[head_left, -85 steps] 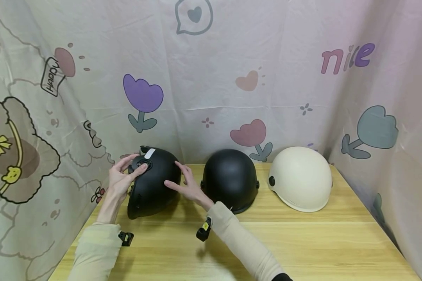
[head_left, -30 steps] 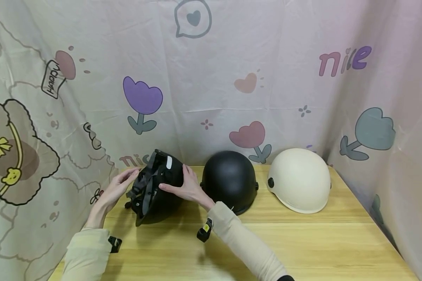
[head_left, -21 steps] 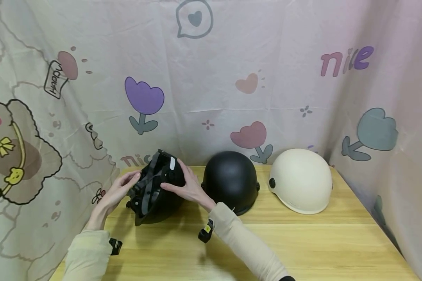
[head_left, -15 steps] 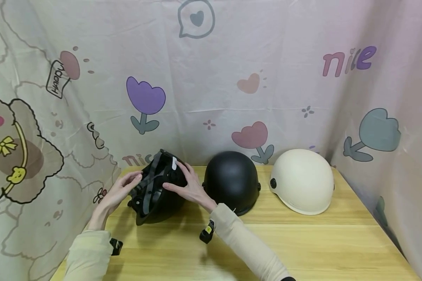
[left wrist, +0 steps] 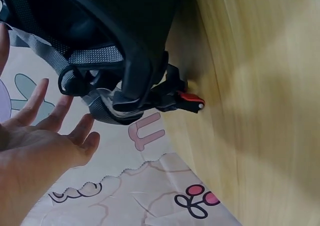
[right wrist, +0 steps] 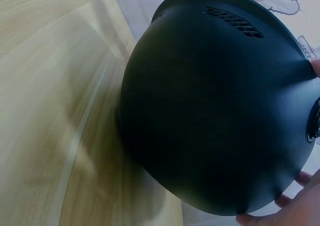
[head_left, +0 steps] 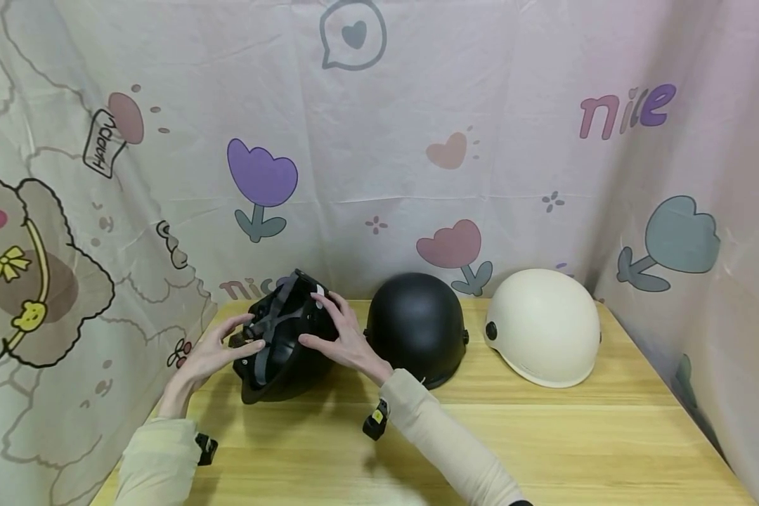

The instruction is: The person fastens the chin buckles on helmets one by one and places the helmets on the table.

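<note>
A black helmet (head_left: 300,372) leans on its side at the table's left, its opening turned toward the left hand and grey straps (head_left: 277,322) showing inside. The right hand (head_left: 354,344) holds the shell's right side, thumb near the rim and fingers over the far side by a white label. Seen from the right wrist, the smooth shell (right wrist: 215,106) has a slotted vent (right wrist: 235,22). At the opening, the left hand (head_left: 209,357) has thumb and fingers spread apart by the straps. The left wrist view has its relaxed fingers below a strap loop, near a red-and-black buckle piece (left wrist: 192,101).
Just right of the right hand stands a second black helmet (head_left: 417,327), upright. A cream helmet (head_left: 544,327) stands farther right. The wooden table (head_left: 512,443) ends at a printed curtain (head_left: 367,140) behind and on both sides.
The black helmet has turned from showing its outer side to showing its inside and straps. The left hand has left the shell's side knob for the opening, its thumb now spread over the straps.
</note>
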The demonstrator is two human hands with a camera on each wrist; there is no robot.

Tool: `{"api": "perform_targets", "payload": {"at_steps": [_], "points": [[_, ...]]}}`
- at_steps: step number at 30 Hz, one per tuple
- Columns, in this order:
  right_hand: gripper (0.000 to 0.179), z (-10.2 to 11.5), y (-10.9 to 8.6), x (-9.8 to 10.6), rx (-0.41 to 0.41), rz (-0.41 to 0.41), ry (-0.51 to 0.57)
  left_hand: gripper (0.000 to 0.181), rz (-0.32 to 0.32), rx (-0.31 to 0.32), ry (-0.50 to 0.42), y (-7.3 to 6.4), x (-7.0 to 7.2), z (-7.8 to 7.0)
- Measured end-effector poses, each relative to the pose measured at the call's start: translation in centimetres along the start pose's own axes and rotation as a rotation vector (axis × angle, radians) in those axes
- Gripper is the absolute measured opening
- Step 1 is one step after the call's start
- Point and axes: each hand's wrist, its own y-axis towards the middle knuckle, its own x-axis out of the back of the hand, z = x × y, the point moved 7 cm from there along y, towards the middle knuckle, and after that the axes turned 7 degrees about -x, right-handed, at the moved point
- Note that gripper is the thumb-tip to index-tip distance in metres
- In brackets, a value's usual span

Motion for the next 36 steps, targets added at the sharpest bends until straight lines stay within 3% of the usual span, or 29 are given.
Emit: {"api": "perform_targets", "payload": {"at_steps": [6,19,25,29,36], "points": [[0.072,-0.4,-0.2,-0.1,0.047,0.014,0.044,0.087,-0.018,-0.025,0.017,-0.2,0.1,0.4],[0.071,-1.8,-0.4,0.0,0.059,0.024,0.12,0.085,-0.09,-0.095,0.003,-0.3,0.5,1.1],[0.069,-2.6,-0.6,0.1,0.034,0.02,0.147,0.08,-0.181,-0.221,0.013,-0.4,0.9,0.7],[0.067,-2.9,-0.6,0.3,0.047,0.018,0.145,0.086,-0.236,-0.303,0.004,-0.5,1.3,0.7],[0.064,-3.1,-0.6,0.5,0.05,-0.003,0.098,0.093,-0.264,-0.276,-0.021,-0.7,1.6,1.3]]}}
